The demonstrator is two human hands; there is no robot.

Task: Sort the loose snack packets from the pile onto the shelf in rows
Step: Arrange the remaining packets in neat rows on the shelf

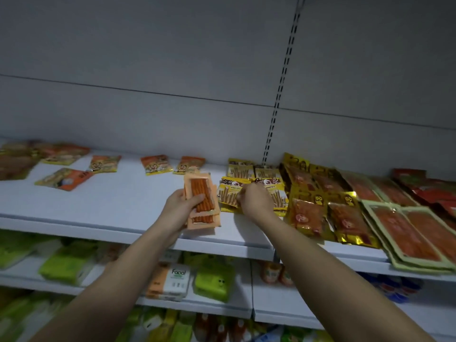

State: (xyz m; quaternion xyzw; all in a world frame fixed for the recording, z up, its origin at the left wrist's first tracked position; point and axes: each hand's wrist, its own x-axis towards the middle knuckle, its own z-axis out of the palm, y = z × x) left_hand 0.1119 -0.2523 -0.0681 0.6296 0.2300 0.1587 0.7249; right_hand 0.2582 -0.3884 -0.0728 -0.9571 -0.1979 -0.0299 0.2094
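Head view: left hand (181, 204) grips two, maybe three, orange stick packets (201, 201) above the shelf (118, 201). Right hand (254, 199), fingers curled, pinches one of four yellow stick packets (230, 193) just beside it. Bare shelf left of left hand; six orange-yellow packets (156, 164) beyond.

A shop aisle, seen facing tiered white metal shelving. A slotted upright rail (278, 99) runs up the plain grey back panel, the kind that carries adjustable retail shelves. The top shelf (118, 206) holds flat sealed snack packets (306, 213) laid out by type, many of the same kind side by side. Lower shelves carry green wrapped packs (66, 265) and a pack printed "Facial" (172, 280).
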